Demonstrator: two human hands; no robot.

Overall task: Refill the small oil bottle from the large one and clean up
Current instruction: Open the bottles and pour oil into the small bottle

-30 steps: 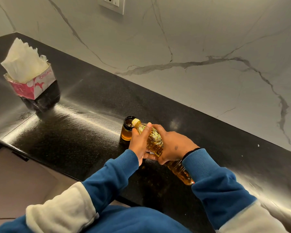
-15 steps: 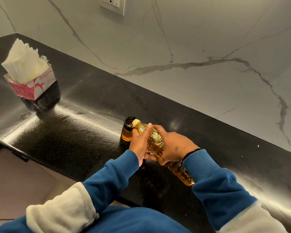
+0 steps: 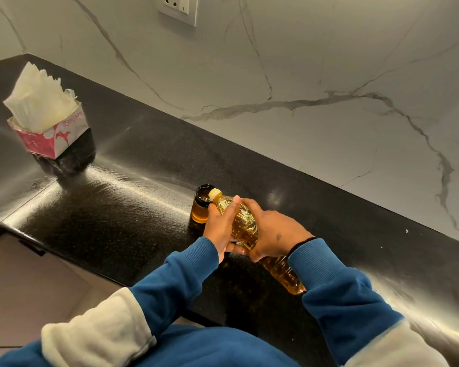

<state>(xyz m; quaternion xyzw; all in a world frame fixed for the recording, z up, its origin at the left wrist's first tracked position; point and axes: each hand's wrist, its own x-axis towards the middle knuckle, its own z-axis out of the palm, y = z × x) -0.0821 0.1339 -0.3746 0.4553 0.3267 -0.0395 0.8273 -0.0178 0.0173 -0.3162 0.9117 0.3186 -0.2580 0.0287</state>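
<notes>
A: Behind everything, a white marble wall [image 3: 329,75] with grey veins is seen, and a white socket plate [image 3: 178,7] is mounted at its top edge. What is spread below it?

B: A polished black stone countertop [image 3: 143,160], speckled and streaked with glare, is laid along the wall. At its far left a pink and white cardboard tissue box [image 3: 51,133] is set, and crumpled white tissues [image 3: 37,102] are bunched up out of its open top.

A: And the containers?

B: A large clear plastic oil bottle [image 3: 245,226], ribbed and filled with golden oil, is held tilted near the counter's middle. Its yellow cap [image 3: 215,193] is pointed at the mouth of a small round glass jar [image 3: 203,207], which is stood upright on the counter. A dark rim is seen on the jar, and amber oil is held in it to about half its height. Whether oil is running cannot be told.

A: How are the hands placed?

B: The bottle's shoulder is gripped by the left hand [image 3: 220,229], thumb laid over the top. Its middle is clasped by the right hand [image 3: 273,234]. Blue ribbed cuffs are worn on both wrists.
</notes>
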